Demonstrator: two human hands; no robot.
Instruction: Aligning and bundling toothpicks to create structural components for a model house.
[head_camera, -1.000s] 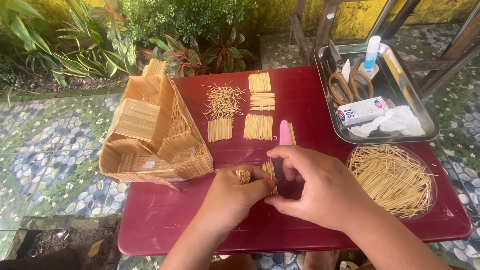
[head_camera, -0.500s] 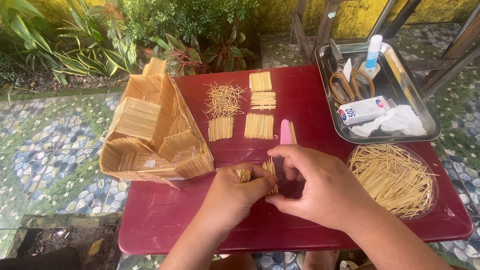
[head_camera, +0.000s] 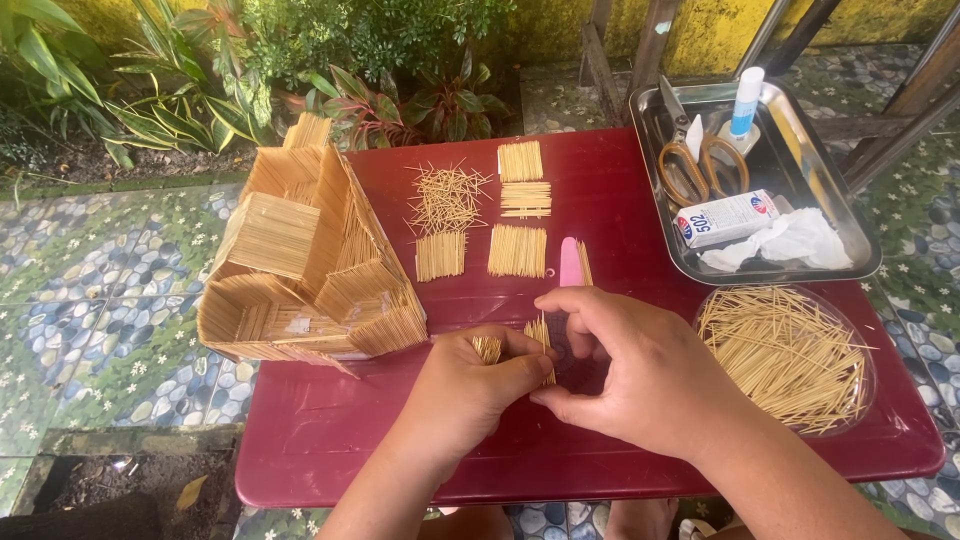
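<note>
1. Almost nothing has moved since the earlier frames: both hands stay low at the middle of the dark red plastic table (head_camera: 620, 215), and the items around them lie where they did.
2. The left hand (head_camera: 465, 385) is curled shut around a short bundle of pale wooden toothpicks (head_camera: 487, 348); only the cut ends show above the fist.
3. The right hand (head_camera: 640, 375) pinches a flat row of toothpicks (head_camera: 541, 340) between thumb and forefinger, touching the left hand's thumb. Most of this row is hidden behind the fingers.
4. A pink flat stick-like tool (head_camera: 570, 262) lies just beyond the right hand; its lower end is covered by the fingers, so its kind cannot be told.
5. At the left stands a house-shaped model built of toothpicks (head_camera: 300, 260).
6. Beyond the hands lie four neat toothpick panels (head_camera: 517, 250) and a loose toothpick heap (head_camera: 447, 198).
7. At the right, a clear round dish of loose toothpicks (head_camera: 785, 355) sits near the table edge.
8. Behind it, a rectangular steel tray (head_camera: 850, 235) holds orange-handled scissors (head_camera: 700, 165), a small white box (head_camera: 728, 217), a crumpled white tissue (head_camera: 790, 240) and a blue-capped tube (head_camera: 743, 100).
</note>
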